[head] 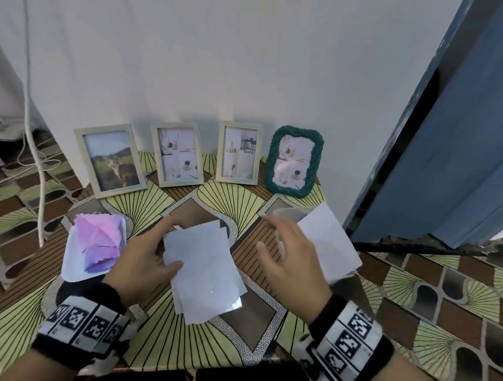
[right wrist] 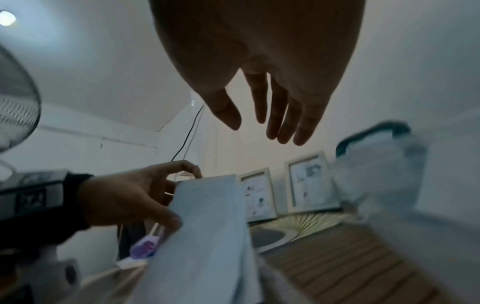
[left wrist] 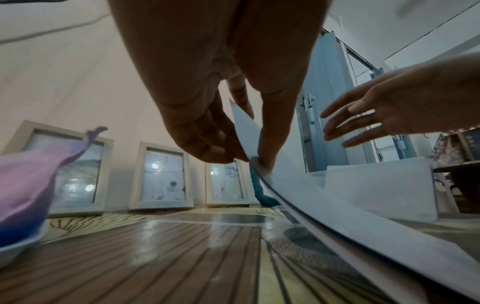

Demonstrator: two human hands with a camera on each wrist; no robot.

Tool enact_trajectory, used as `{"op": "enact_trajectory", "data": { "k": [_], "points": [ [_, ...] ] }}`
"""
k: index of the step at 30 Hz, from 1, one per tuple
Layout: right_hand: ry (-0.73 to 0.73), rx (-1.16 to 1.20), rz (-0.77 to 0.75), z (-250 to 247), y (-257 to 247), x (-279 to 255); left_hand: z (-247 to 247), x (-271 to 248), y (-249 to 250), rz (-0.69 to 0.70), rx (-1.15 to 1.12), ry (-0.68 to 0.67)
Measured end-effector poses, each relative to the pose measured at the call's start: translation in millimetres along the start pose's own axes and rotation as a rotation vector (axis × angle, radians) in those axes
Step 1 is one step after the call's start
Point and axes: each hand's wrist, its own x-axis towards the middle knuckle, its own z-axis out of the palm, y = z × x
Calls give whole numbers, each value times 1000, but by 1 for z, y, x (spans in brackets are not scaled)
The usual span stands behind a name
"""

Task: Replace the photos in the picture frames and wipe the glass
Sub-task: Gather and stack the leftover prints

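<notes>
Three pale frames [head: 112,160] [head: 177,154] [head: 239,153] and a green wavy frame [head: 294,162] lean upright against the wall at the back of the table. My left hand [head: 154,255] pinches a small stack of white photos [head: 204,270], face down, thumb on top and fingers beneath [left wrist: 207,148]. My right hand [head: 288,248] hovers open with spread fingers [right wrist: 280,123], above the table between that stack and a second pile of white photos [head: 328,244] lying at the right. A pink-purple cloth [head: 99,242] sits in a white dish [head: 71,265] at the left.
The patterned tablecloth [head: 165,338] covers a small table; its right edge drops off near the second pile. A blue door [head: 457,146] stands close on the right. A white cable [head: 32,142] hangs at the left, and a fan [right wrist: 15,107] shows in the right wrist view.
</notes>
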Motion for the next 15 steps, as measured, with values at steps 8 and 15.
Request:
{"op": "enact_trajectory", "data": {
  "k": [8,15],
  "points": [
    [-410,601,529,66,-12,0,3,-21,3,73,-60,-68],
    [-189,634,487,72,-15,3,32,-19,7,-97,-458,197]
  ]
}}
